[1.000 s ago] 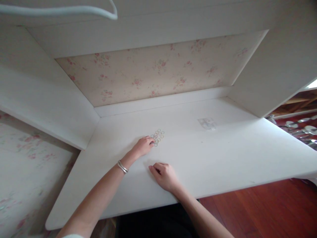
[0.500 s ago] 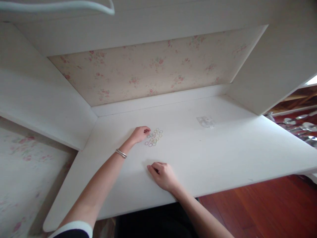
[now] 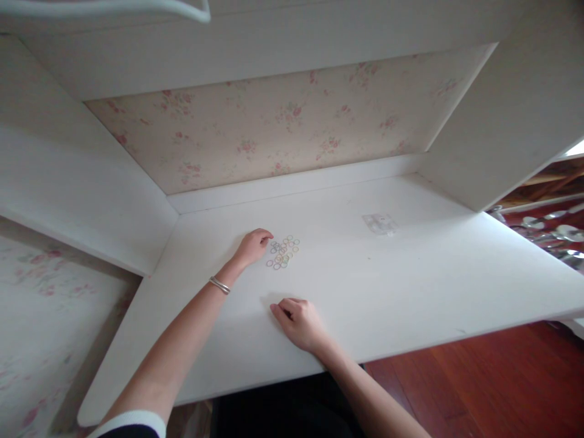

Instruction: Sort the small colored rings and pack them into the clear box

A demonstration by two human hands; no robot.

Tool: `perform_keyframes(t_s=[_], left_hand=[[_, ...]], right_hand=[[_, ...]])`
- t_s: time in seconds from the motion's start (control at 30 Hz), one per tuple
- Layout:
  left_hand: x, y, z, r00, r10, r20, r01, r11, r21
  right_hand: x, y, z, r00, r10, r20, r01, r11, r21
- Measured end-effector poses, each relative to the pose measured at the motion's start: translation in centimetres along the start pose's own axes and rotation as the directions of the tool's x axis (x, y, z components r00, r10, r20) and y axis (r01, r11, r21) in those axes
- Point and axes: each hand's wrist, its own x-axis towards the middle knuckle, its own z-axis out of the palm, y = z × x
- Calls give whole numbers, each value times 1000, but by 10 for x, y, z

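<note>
Your left hand (image 3: 253, 246) has pulled back off the small coloured rings (image 3: 283, 252), fingers curled, holding nothing | rings lie mid-desk (image 3: 410, 286) just beside it | right hand (image 3: 301, 322) rests loosely curled, empty.

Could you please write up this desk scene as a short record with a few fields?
Surface: white wooden desk, set in an alcove backed by floral wallpaper
Left hand: fingers curled, resting on the desk beside the cluster of small pastel elastic rings; contact with the rings cannot be told
Right hand: loosely closed, resting on the desk nearer the front edge, apart from the rings
Wrist: silver bangle on the left arm
Other: small clear plastic bag lying further right
</note>
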Motion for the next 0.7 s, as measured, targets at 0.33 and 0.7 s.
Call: perform_keyframes(t_s=[0.33, 0.7], left_hand=[[-57, 39, 8, 990, 98, 101, -110, 986, 124], [-62, 46, 8, 998, 61, -15, -58, 988, 144]], right_hand=[[0, -1, 4, 1000, -12, -14, 12, 1000, -9], [0, -5, 5, 1000, -16, -24, 16, 999, -34]])
